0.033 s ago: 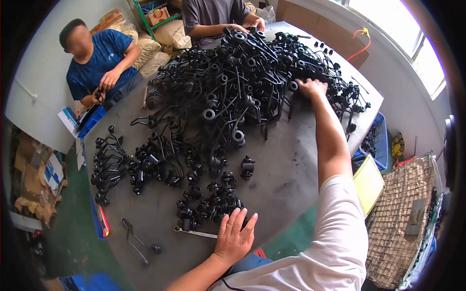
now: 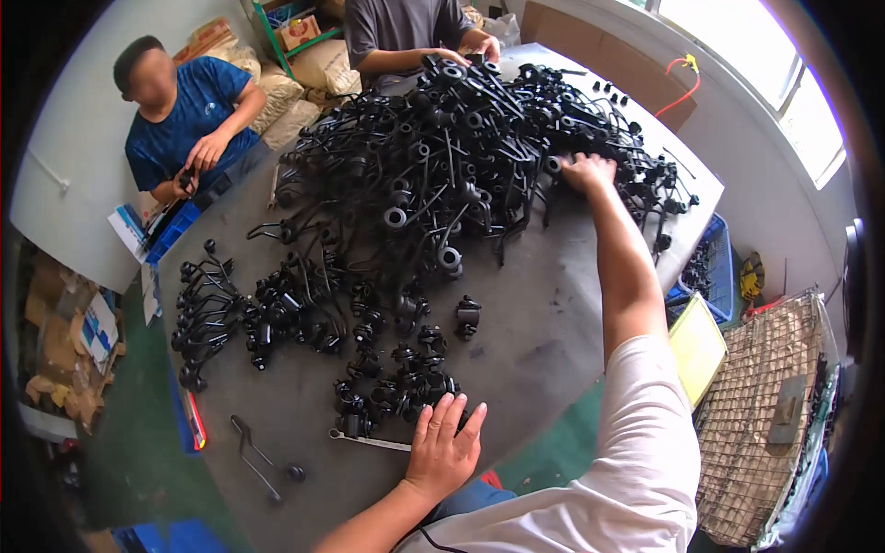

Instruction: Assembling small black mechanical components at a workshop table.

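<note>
My left hand [image 2: 444, 452] lies flat at the table's near edge, fingers stretched out and slightly apart. It covers one end of a metal wrench [image 2: 369, 441] and touches the nearest of several small black clamp-like brackets [image 2: 385, 396]. My right arm reaches far across the table. At the right side of a big heap of black bent-rod parts with ring-shaped ends [image 2: 442, 157], my right hand [image 2: 587, 171] is among the parts. Its fingertips are hidden, so I cannot make out whether it grips one. A single bracket [image 2: 467, 316] stands apart right of the small group.
Sorted bent rods [image 2: 205, 309] lie at the left, and one loose rod part [image 2: 253, 456] nearer me. A red-handled cutter [image 2: 195, 422] is at the left edge. Two people work across the table. At the right stand a blue crate [image 2: 724, 267] and a wire-mesh basket [image 2: 761, 415].
The view has shifted very slightly. My right hand has moved a little at the heap; my left hand stays where it was.
</note>
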The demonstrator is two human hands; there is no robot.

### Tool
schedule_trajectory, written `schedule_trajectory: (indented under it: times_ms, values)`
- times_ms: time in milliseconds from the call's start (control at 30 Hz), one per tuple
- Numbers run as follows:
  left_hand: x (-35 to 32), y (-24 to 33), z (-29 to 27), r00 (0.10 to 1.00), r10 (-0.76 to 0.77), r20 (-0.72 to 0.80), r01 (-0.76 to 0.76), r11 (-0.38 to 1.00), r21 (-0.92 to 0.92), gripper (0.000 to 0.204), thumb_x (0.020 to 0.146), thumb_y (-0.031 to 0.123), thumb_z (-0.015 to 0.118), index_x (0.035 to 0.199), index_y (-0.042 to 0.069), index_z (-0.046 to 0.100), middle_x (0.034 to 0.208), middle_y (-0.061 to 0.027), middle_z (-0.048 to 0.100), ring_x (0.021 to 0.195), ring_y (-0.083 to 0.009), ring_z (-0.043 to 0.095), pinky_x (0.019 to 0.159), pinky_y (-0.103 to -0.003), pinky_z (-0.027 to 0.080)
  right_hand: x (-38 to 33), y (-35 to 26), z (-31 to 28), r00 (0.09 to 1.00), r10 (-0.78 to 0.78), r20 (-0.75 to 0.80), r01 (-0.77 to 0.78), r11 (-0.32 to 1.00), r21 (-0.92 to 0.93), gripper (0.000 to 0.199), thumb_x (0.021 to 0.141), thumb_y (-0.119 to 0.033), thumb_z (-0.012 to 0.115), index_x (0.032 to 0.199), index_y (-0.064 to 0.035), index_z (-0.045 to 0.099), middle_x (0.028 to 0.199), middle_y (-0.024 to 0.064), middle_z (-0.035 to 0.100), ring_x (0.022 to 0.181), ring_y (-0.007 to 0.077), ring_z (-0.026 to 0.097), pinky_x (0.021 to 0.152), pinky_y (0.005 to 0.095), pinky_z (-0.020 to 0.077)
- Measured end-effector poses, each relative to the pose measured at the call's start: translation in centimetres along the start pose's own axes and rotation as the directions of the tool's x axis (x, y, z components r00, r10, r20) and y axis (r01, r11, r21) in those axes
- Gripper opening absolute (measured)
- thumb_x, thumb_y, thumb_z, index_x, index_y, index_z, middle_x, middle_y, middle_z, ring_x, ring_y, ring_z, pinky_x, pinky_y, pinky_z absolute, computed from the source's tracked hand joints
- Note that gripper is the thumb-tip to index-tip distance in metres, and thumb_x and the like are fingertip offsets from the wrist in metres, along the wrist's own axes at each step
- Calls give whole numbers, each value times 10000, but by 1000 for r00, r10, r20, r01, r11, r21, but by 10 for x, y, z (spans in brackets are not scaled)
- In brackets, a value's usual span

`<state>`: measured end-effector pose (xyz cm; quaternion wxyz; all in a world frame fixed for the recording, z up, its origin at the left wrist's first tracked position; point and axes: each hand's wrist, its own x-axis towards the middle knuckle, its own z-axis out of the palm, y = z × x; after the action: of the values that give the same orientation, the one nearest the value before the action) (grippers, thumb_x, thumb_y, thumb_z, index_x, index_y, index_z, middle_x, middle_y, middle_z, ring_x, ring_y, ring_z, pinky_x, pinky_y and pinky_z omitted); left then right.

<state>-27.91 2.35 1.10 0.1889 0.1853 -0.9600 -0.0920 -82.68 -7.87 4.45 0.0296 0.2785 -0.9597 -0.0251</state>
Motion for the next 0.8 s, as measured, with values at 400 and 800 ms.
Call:
schedule_trajectory:
  times_ms: [400,800]
  values:
    - [-5,-4,2,997,4,-82,-10,997,-75,549,898,147,626,1432,157,499,1402,-174,503,1331,-350,465,1143,-529,320,-260,-9,29,911,-376,-169,385,627,678,541,1019,-520,470,1364,-123,594,1433,130,525,1345,303,477,1117,418,372]
    - [-13,-13,30,924,-229,-305,302,929,215,530,953,225,579,1463,129,476,1494,-136,443,1412,-307,379,1171,-580,226,-375,-155,65,954,-26,-300,288,375,881,530,1072,-370,406,1432,9,492,1466,216,482,1394,352,404,1187,412,279]
